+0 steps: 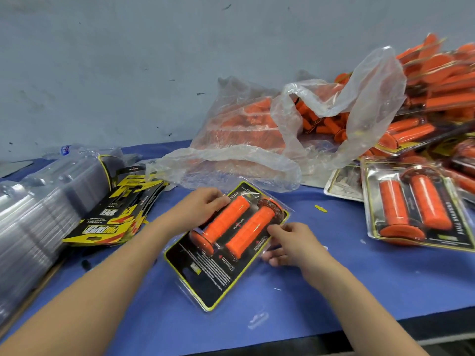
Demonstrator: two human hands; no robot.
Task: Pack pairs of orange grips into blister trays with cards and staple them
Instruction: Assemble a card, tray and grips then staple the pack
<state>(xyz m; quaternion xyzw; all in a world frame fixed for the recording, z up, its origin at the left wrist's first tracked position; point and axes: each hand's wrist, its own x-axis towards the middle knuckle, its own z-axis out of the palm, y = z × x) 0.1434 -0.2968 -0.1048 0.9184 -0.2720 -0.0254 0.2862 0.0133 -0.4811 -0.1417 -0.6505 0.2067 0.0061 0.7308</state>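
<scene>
1. On the blue surface (334, 278) a clear blister tray (195, 283) lies at a slant in front of the person, with a black and yellow card (218, 276) in it and two orange grips side by side on top.
2. The left hand (203, 206) rests on the upper left edge of the pack, its fingers bent down beside the left orange grip (226, 218). That grip of the hand is pressed to the pack, not spread; whether it pinches the tray edge cannot be told.
3. The right hand (290, 242) sits at the right edge, thumb just beside the right orange grip (248, 233) and fingers curled down at the rim; it seems to pinch the tray edge, though the contact is partly hidden.
4. The step in hand looks like seating and squaring: both grips are in place, and the hands are settling card and blister together.
5. Stapling appears not yet done on this pack; no stapler can be made out.
6. The next move calls for holding the layers flush at the rim so that card and plastic do not slip apart, then closing the pack and fastening its edges.
7. Supplies lie close by: a stack of empty trays (38, 206) and loose cards (115, 217) to the left, a plastic bag of grips (257, 129) behind, and finished packs (416, 204) piled to the right.
</scene>
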